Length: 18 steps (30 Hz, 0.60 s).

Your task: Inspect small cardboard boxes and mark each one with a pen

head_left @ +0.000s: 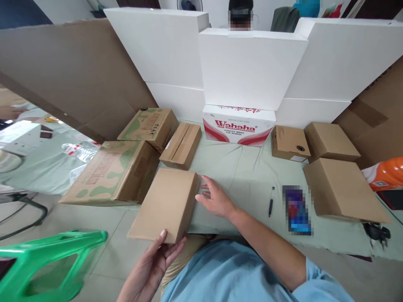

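Note:
A plain brown cardboard box (168,199) lies at the table's near edge, its front part reaching past the edge. My left hand (154,260) grips its near end, thumb on top and fingers against the lower side. Just off the box's far right corner is my right hand (215,197), fingers apart and holding nothing. Behind the box stands a smaller taped carton (181,144). To its left sit two cartons with green patches, a large one (110,172) and one farther back (149,128).
A white and red Wahaha carton (238,126) stands at the back before white panels (252,69). On the right are a pen (271,202), a blurred phone-like item (297,209) and brown boxes (346,186). A green stool (53,247) is at lower left. A person's head shows beyond the panels.

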Available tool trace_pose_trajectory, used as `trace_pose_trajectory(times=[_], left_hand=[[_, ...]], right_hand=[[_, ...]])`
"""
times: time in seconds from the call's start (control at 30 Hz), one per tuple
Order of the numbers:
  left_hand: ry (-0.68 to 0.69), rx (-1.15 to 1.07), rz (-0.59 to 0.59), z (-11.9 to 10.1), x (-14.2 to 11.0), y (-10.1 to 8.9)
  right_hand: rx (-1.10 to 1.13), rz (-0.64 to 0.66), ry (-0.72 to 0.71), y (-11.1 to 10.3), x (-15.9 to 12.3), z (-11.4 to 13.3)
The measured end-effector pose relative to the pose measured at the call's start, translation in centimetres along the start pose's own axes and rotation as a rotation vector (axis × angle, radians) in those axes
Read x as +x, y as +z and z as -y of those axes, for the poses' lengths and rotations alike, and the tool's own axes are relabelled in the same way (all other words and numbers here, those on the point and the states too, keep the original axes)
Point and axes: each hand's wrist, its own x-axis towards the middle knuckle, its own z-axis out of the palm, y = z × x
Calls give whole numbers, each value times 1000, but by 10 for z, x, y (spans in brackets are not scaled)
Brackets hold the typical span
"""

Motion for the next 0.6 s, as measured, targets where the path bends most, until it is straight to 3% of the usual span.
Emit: trace_pose_trajectory(times=[0.17, 0.3, 0.37, 0.43, 0.5, 0.57, 0.6], left_hand=[[139, -148, 35, -30, 22, 33], [184, -147, 33, -34, 32, 37], [222, -101, 25, -22, 36, 29], [289, 9, 33, -2, 41, 16], [410, 214, 79, 18, 45, 7], [573, 499, 179, 30, 48, 4], [660, 641, 231, 32, 50, 7]], right_hand=[[-21, -105, 41, -24, -26, -2], [-152, -278, 114, -80, -87, 6], [-399, -542, 120, -120, -129, 13], [-718, -920, 102, -166, -175, 18], [-978, -1258, 220, -212, -216, 18], [-1110, -1435, 334, -254, -246, 13], [-1152, -1433, 397, -272, -255, 9]])
